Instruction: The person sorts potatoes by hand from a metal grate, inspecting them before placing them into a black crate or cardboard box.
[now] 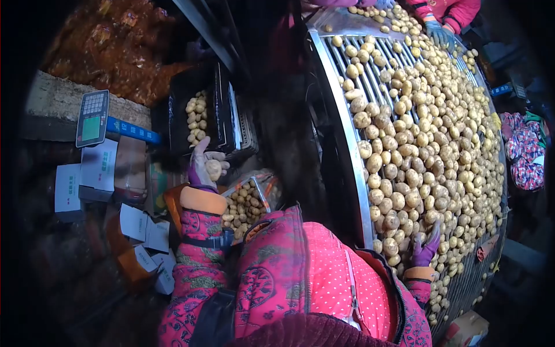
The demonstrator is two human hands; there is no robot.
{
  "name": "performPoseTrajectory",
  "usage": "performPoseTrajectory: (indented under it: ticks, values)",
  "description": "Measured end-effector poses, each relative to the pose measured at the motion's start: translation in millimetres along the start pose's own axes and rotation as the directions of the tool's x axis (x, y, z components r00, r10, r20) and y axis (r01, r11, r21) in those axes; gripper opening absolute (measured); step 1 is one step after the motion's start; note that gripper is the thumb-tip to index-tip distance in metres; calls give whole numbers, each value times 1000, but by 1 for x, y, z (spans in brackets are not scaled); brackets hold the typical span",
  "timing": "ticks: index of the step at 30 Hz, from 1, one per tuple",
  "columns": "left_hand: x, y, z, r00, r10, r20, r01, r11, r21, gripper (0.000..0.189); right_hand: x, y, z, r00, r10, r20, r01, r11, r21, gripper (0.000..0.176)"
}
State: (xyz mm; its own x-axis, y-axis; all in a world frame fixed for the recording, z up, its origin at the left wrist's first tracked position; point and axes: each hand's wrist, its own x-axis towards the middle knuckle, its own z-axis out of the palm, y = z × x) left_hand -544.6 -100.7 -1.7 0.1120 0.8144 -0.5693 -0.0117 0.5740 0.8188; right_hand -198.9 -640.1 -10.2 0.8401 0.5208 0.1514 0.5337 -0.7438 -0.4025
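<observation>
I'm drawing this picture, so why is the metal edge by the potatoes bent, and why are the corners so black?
Head view: the wide lens bends the metal edge into a curve; the corners go black where the round image ends; the potatoes are brightly lit, the boxes on the left are dim; the left hand and its potato look slightly blurry.

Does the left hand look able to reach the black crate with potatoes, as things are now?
Probably yes. The left hand, holding a potato, is raised just in front of the black crate, whose top is open. Nothing appears to stand between them, though the hand is already full.
</observation>
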Motion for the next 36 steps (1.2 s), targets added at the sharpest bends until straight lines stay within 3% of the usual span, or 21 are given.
performPoseTrajectory:
  ticks: [2,8,9,10,11,12,13,14,15,16,17,18,20,21,22,23,25,27,30,32,36]
  values:
    - [-22,-2,13,978,173,119,-173,985,-11,63,0,-2,-1,1000,-17,-4,16,1000,-26,71]
    - [-47,-7,28,957,231,176,-252,962,109,62,-5,23,13,996,-66,-63,65,998,-20,76]
    - [-18,-30,-5,867,135,479,-121,991,-61,41,-7,24,11,991,-126,-52,115,978,-174,77]
    - [7,-54,-17,822,85,564,-116,993,20,41,-9,18,10,1000,-10,-30,3,977,-213,78]
    - [26,-83,-28,832,77,549,-296,898,324,41,-10,11,6,1000,12,-12,-15,967,-253,78]
    - [51,-110,-46,810,77,582,-537,496,682,41,-4,4,0,999,52,13,-48,982,-184,81]
    - [71,-130,-62,788,5,616,-616,31,787,41,-4,1,0,998,59,-25,-63,974,-216,82]
    - [79,-139,-67,770,-57,636,-634,-187,750,41,-4,1,3,997,57,-49,-67,970,-232,83]
    - [77,-140,-57,718,-41,695,-687,-202,698,41,-5,0,1,997,71,-38,-78,965,-252,84]
    - [81,-141,-44,645,30,763,-758,-99,645,42,-5,-1,-3,998,68,-12,-69,961,-266,85]
    - [70,-127,-18,598,95,796,-781,295,551,42,-5,-2,-5,998,54,-14,-56,966,-254,86]
    - [13,-94,41,629,179,757,-777,171,605,45,-4,-3,-6,996,84,14,-78,964,-255,86]
    - [-8,-73,128,313,286,905,-949,110,294,46,-7,-2,-8,995,92,27,-84,970,-228,86]
    - [-41,-60,173,289,234,928,-957,72,280,46,-9,-1,-10,996,82,25,-75,975,-208,86]
    - [-67,-56,213,104,250,963,-994,46,96,46,-12,-1,-13,995,93,46,-81,974,-213,84]
    - [-80,-62,244,-43,210,977,-999,-5,-42,46,-16,-2,-17,993,92,71,-73,972,-225,83]
    - [-139,-69,301,-243,52,969,-967,66,-246,46,-20,-3,-24,992,75,98,-48,967,-252,79]
    - [-171,-95,343,-486,-91,869,-870,-46,-491,50,-21,-6,-31,991,49,123,-13,961,-277,78]
    - [-202,-131,381,-495,-322,807,-772,-264,-578,55,-22,-2,-34,986,25,162,24,957,-289,79]
    - [-192,-155,401,-468,-326,821,-738,-367,-567,60,-15,2,-38,983,-13,181,71,946,-315,78]
    - [-162,-155,440,-461,-378,803,-760,-298,-577,60,19,18,-43,957,-221,187,271,911,-311,59]
